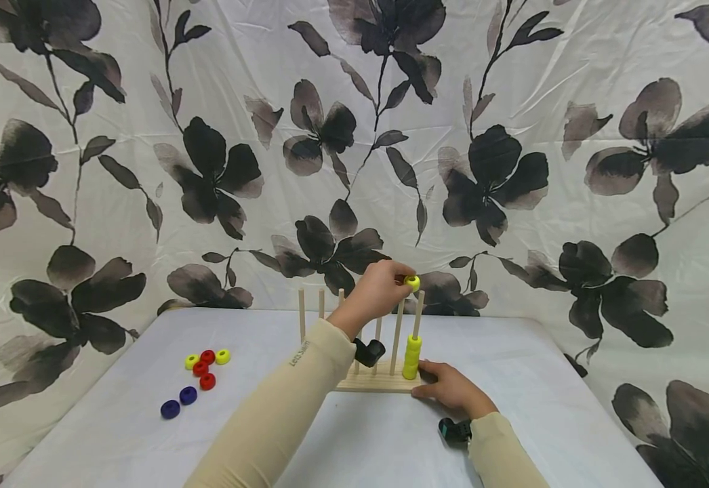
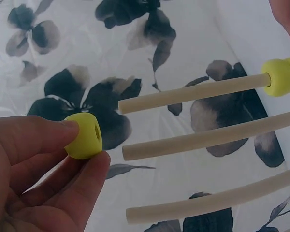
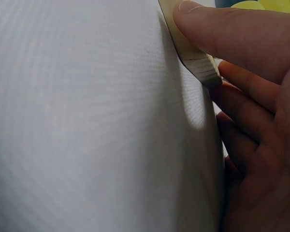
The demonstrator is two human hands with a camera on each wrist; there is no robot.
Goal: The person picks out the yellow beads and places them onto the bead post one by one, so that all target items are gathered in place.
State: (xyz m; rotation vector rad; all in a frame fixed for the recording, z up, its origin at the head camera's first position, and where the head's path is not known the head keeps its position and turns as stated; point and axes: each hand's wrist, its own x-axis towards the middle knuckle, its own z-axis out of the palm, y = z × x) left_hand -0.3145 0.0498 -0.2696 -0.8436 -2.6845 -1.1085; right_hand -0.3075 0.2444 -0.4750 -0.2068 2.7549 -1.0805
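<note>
My left hand [image 1: 374, 290] pinches a yellow bead [image 2: 83, 136] between thumb and fingertips, its hole facing the peg tips in the left wrist view. In the head view this bead is just above the rightmost wooden peg [image 1: 419, 313]. Several yellow beads [image 1: 412, 358] are stacked at the foot of that peg. The pegs stand upright on a wooden pegboard [image 1: 374, 385]; my left hand and forearm hide part of it. My right hand [image 1: 452, 388] grips the board's right end, the thumb [image 3: 222, 29] on its top and the fingers along its end.
On the white table [image 1: 129, 451] to the left lie loose beads: yellow beads [image 1: 223, 356], red beads [image 1: 207, 381] and blue beads [image 1: 170, 409]. A white cloth with dark flowers [image 1: 211, 176] hangs behind the table.
</note>
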